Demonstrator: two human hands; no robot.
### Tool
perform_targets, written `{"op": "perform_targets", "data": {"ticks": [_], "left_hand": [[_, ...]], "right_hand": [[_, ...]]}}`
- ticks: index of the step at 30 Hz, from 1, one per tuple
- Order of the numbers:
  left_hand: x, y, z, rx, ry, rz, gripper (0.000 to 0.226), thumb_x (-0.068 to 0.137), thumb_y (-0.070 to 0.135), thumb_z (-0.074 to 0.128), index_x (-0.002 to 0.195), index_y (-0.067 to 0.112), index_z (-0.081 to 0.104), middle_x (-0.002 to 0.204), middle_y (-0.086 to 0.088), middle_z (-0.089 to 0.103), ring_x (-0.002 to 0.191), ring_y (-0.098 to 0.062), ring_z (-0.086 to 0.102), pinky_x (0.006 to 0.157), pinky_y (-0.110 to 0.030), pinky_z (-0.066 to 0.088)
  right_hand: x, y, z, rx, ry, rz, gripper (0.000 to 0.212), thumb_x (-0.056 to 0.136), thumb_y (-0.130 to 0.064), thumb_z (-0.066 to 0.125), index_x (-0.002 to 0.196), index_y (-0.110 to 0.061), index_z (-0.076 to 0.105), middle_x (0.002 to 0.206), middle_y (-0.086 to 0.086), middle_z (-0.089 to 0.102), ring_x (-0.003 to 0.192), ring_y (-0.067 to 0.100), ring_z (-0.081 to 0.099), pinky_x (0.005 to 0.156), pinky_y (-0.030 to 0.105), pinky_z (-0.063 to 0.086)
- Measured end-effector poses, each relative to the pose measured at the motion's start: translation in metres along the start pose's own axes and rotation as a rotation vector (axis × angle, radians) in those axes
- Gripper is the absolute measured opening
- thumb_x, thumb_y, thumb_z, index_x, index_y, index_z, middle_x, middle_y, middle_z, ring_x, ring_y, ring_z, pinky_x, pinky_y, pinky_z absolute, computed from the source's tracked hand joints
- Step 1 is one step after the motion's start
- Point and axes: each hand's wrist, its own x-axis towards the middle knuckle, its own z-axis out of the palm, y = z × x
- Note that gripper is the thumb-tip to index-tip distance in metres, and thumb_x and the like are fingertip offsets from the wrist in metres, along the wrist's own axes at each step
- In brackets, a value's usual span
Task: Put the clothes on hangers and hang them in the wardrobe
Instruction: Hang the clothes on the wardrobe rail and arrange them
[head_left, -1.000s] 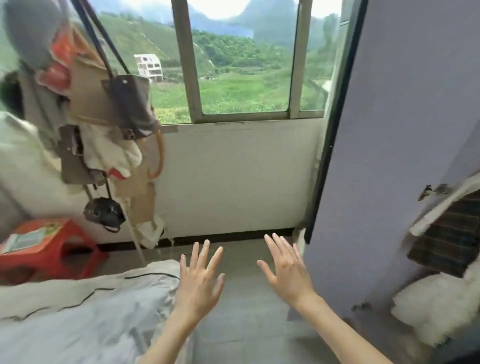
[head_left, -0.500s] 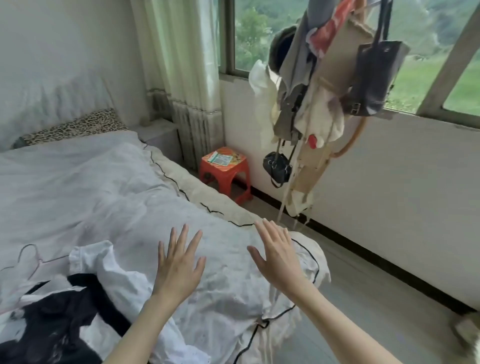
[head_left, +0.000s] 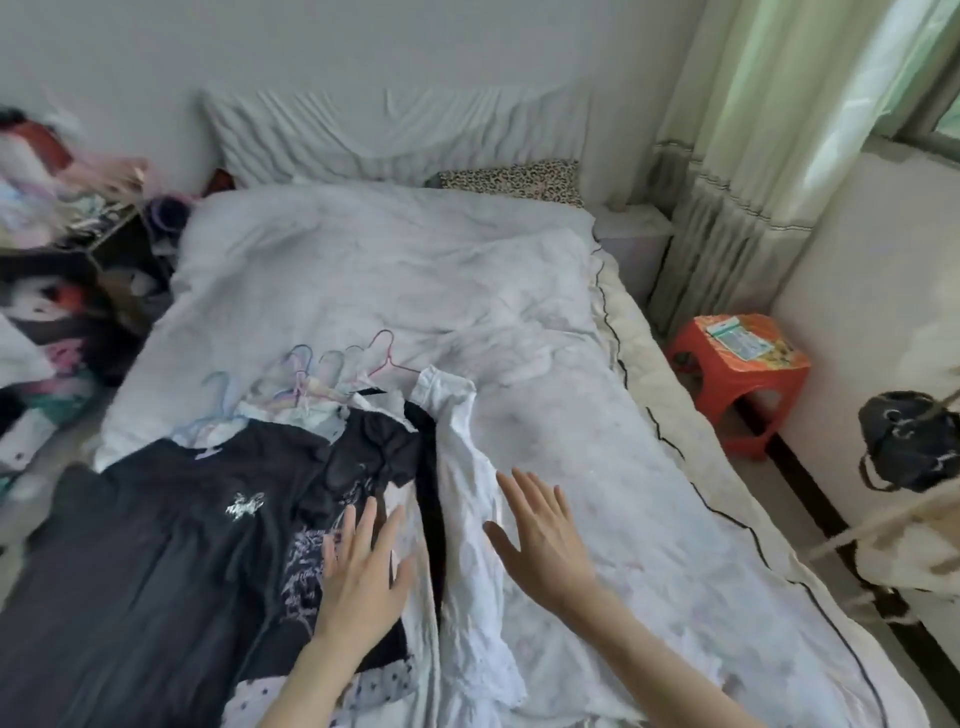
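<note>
Your left hand (head_left: 363, 577) and right hand (head_left: 540, 540), fingers spread and holding nothing, hover over the clothes (head_left: 218, 525) heaped on the bed (head_left: 597, 467) (hangers (head_left: 311, 374) just beyond, red stool (head_left: 737, 374) alongside)

Clothes (head_left: 218, 525) lay on the bed's (head_left: 597, 415) left half, hangers (head_left: 322, 374) just behind them; a stool (head_left: 737, 384) stood right of the bed.
</note>
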Motion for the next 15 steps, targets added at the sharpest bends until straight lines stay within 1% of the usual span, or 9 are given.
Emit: {"op": "perform_targets", "data": {"ticks": [1, 2, 4, 5, 7, 9, 11, 13, 15], "left_hand": [[-0.008, -0.014, 0.003, 0.004, -0.02, -0.038, 0.067, 0.083, 0.051, 0.021, 0.139, 0.021, 0.041, 0.149, -0.012, 0.03, 0.137, -0.035, 0.025, 0.104, -0.058, 0.025], [-0.017, -0.027, 0.004, 0.01, -0.001, -0.079, 0.063, 0.084, 0.048, 0.025, 0.136, 0.019, 0.046, 0.146, -0.014, 0.035, 0.134, -0.037, 0.031, 0.101, -0.059, 0.03], [-0.034, -0.049, 0.011, 0.002, 0.008, -0.189, 0.058, 0.091, 0.045, 0.027, 0.143, 0.022, 0.034, 0.153, -0.01, 0.02, 0.141, -0.033, 0.015, 0.108, -0.056, 0.02], [-0.042, -0.062, 0.015, -0.006, 0.007, -0.232, 0.055, 0.094, 0.043, 0.028, 0.146, 0.024, 0.027, 0.155, -0.008, 0.011, 0.143, -0.03, 0.007, 0.111, -0.053, 0.014], [-0.052, -0.091, 0.018, -0.027, 0.069, -0.288, 0.053, 0.096, 0.038, 0.033, 0.146, 0.024, 0.026, 0.156, -0.007, 0.01, 0.143, -0.03, 0.006, 0.111, -0.053, 0.014], [-0.057, -0.12, 0.02, -0.061, 0.0, -0.355, 0.054, 0.097, 0.037, 0.035, 0.148, 0.025, 0.018, 0.157, -0.005, 0.002, 0.144, -0.028, -0.004, 0.113, -0.05, 0.007], [-0.058, -0.154, 0.027, -0.091, -0.063, -0.4, 0.056, 0.098, 0.037, 0.034, 0.149, 0.026, 0.012, 0.157, -0.004, -0.005, 0.143, -0.027, -0.01, 0.114, -0.048, 0.004], [-0.057, -0.187, 0.035, -0.096, -0.076, -0.419, 0.055, 0.099, 0.037, 0.033, 0.148, 0.026, 0.012, 0.156, -0.005, -0.007, 0.143, -0.027, -0.01, 0.114, -0.047, 0.006], [-0.053, -0.221, 0.045, -0.086, -0.152, -0.448, 0.055, 0.099, 0.036, 0.031, 0.149, 0.026, 0.01, 0.156, -0.006, -0.01, 0.143, -0.027, -0.012, 0.115, -0.045, 0.006]], "right_hand": [[0.004, -0.009, 0.009, -0.01, -0.031, -0.024, 0.087, 0.087, -0.066, -0.005, 0.135, -0.013, 0.046, 0.136, 0.009, 0.051, 0.126, 0.03, 0.047, 0.104, 0.05, 0.032], [0.008, -0.019, 0.022, 0.001, -0.055, -0.058, 0.089, 0.086, -0.067, -0.006, 0.135, -0.013, 0.045, 0.136, 0.009, 0.05, 0.127, 0.029, 0.046, 0.104, 0.049, 0.031], [0.015, -0.036, 0.051, 0.028, -0.145, -0.133, 0.103, 0.073, -0.074, -0.016, 0.144, -0.016, 0.032, 0.148, 0.007, 0.035, 0.139, 0.025, 0.027, 0.113, 0.041, 0.011], [0.018, -0.045, 0.064, 0.041, -0.164, -0.157, 0.107, 0.068, -0.076, -0.02, 0.146, -0.018, 0.027, 0.15, 0.006, 0.03, 0.141, 0.024, 0.021, 0.113, 0.037, 0.003], [0.027, -0.066, 0.088, 0.056, -0.181, -0.194, 0.113, 0.063, -0.078, -0.024, 0.146, -0.019, 0.025, 0.151, 0.007, 0.028, 0.142, 0.024, 0.019, 0.112, 0.036, 0.001], [0.035, -0.089, 0.108, 0.024, -0.256, -0.215, 0.116, 0.059, -0.08, -0.027, 0.148, -0.022, 0.019, 0.154, 0.003, 0.02, 0.143, 0.02, 0.013, 0.115, 0.036, 0.002], [0.048, -0.111, 0.127, -0.005, -0.298, -0.231, 0.101, 0.066, -0.075, -0.016, 0.148, -0.024, 0.015, 0.155, 0.0, 0.016, 0.144, 0.016, 0.009, 0.115, 0.035, 0.001], [0.064, -0.13, 0.148, -0.036, -0.328, -0.224, 0.087, 0.073, -0.065, -0.003, 0.148, -0.024, 0.017, 0.154, -0.002, 0.019, 0.144, 0.015, 0.01, 0.116, 0.033, 0.003], [0.084, -0.147, 0.172, -0.058, -0.383, -0.211, 0.077, 0.081, -0.061, 0.005, 0.147, -0.023, 0.017, 0.153, -0.004, 0.02, 0.143, 0.014, 0.012, 0.115, 0.031, 0.006]]}}
